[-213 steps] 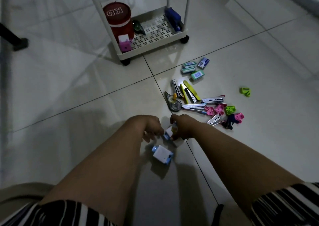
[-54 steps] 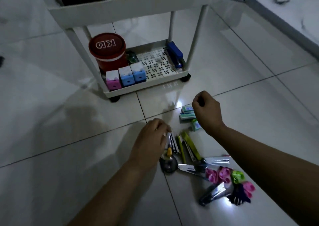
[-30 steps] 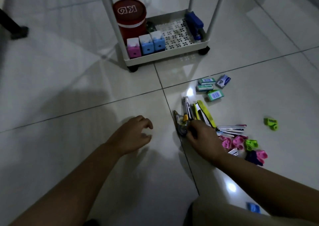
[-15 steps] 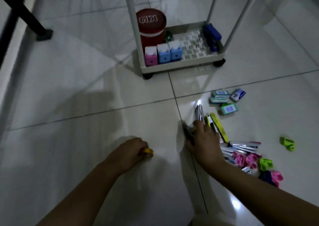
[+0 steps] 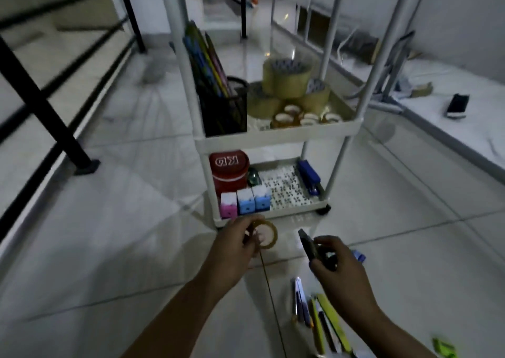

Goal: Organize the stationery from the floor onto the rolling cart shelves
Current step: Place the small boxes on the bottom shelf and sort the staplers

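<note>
Head view: pale glossy floor tiles [image 5: 114, 248] in a dim room, black railing [image 5: 41, 103] at left, a white rolling cart [image 5: 276, 136] ahead. Left hand [image 5: 235, 251] is closed round a small tape roll [image 5: 264, 234] just before the bottom shelf; right hand [image 5: 336, 264] grips a dark tape dispenser [image 5: 310, 245] (details blurred). Staplers and cutters [image 5: 319, 319] lie on the floor — partly cut off below.
</note>
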